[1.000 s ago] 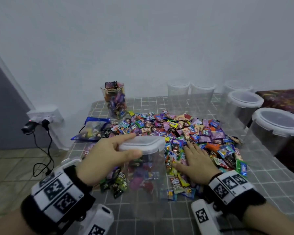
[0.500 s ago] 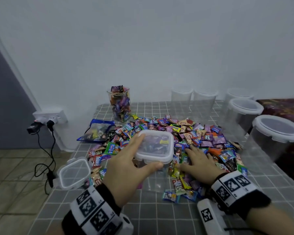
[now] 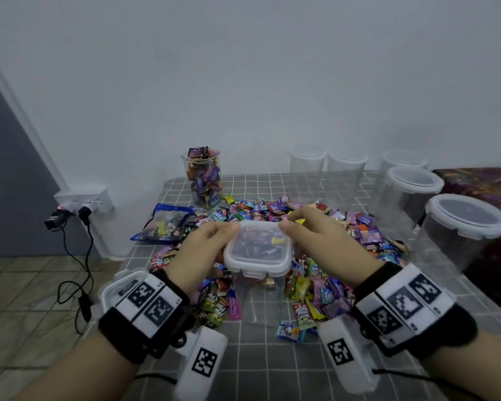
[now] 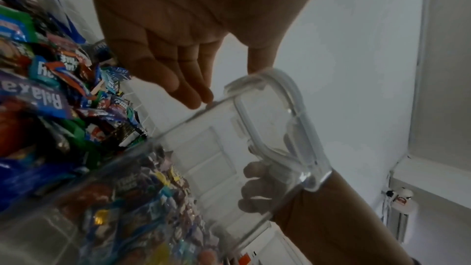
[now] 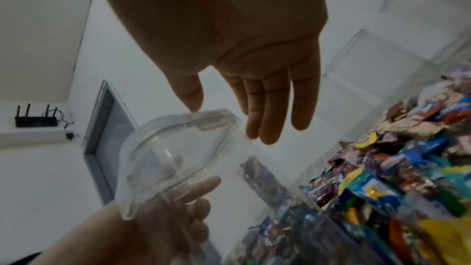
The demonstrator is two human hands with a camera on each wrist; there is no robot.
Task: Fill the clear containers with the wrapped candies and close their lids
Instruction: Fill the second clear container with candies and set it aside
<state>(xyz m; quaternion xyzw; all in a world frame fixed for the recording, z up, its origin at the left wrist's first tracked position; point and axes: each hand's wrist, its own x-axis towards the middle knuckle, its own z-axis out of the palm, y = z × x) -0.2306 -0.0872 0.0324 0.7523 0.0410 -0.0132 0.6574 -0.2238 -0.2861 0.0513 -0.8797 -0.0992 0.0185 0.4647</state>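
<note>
A clear square container [image 3: 255, 296], partly filled with wrapped candies, stands at the front of the candy pile [image 3: 356, 235] on the grey checked tablecloth. Its clear lid [image 3: 258, 247] sits on top. My left hand [image 3: 203, 250] holds the lid's left side, thumb on the far left corner and fingertips against the wall under the rim [image 4: 198, 98]. My right hand [image 3: 318, 238] is at the lid's right side: its thumb touches the far right corner [image 5: 193, 106] and its straight fingers lie beside the wall. The lid [image 4: 267, 112] [image 5: 173, 148] looks level.
A jar heaped with candies, no lid [image 3: 203, 180], stands at the back, a blue candy bag [image 3: 165, 224] left of the pile. Empty clear containers [image 3: 327, 169] line the back; lidded round ones [image 3: 466, 218] stand right. A loose clear lid [image 3: 119, 285] lies at the table's left edge.
My right hand rose from the candy pile to the lid's right side. My left hand moved from on top of the lid to its left side.
</note>
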